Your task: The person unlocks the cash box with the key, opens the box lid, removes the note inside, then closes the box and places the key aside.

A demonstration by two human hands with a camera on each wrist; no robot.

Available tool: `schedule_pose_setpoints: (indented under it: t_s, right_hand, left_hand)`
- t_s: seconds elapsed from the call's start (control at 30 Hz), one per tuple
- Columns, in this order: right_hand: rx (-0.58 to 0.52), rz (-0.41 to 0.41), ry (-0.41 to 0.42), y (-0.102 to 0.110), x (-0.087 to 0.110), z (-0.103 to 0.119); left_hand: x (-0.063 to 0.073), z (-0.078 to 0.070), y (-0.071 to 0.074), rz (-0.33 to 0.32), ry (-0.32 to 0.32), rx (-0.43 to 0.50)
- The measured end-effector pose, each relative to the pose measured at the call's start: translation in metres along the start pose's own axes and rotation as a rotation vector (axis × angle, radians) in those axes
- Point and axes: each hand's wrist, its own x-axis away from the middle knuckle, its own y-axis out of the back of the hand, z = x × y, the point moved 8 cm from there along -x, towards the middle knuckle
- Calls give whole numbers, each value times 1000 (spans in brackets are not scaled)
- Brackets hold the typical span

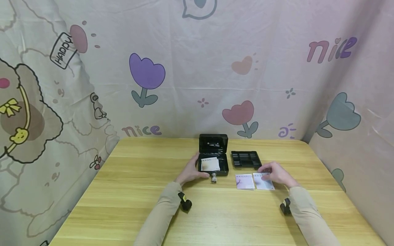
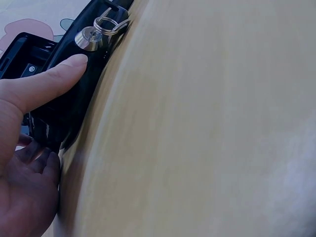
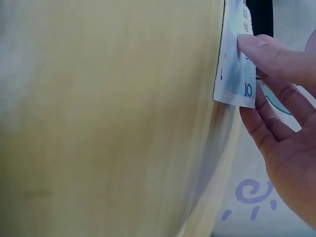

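Note:
My left hand [image 1: 191, 173] grips the left front corner of an open black cash box [image 1: 224, 171]. In the left wrist view, the thumb presses the front beside a silver lock [image 2: 88, 39] with a key ring [image 2: 104, 24], while the fingers curl round the side. Pale printed paper notes [image 1: 210, 164] lie inside the box. My right hand [image 1: 278, 174] pinches a bluish note [image 1: 266, 185] marked 10; in the right wrist view its thumb lies on the printed face and fingers are behind. A pinkish note [image 1: 245, 182] lies just left of it on the table.
A black compartment tray [image 1: 246, 159] stands right of the box, behind the two notes. The wooden table [image 1: 138, 205] reaches back to a printed cloth backdrop [image 1: 191, 109]. Cloth also hangs along the left and right sides.

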Motion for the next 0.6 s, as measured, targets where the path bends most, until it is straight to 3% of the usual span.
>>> schedule_pose_setpoints:
  t_s: [0.6]
  right_hand:
    - [3,-9,-5,1,-1,-4]
  left_hand:
    - [-1,2,-1,4,6,-9]
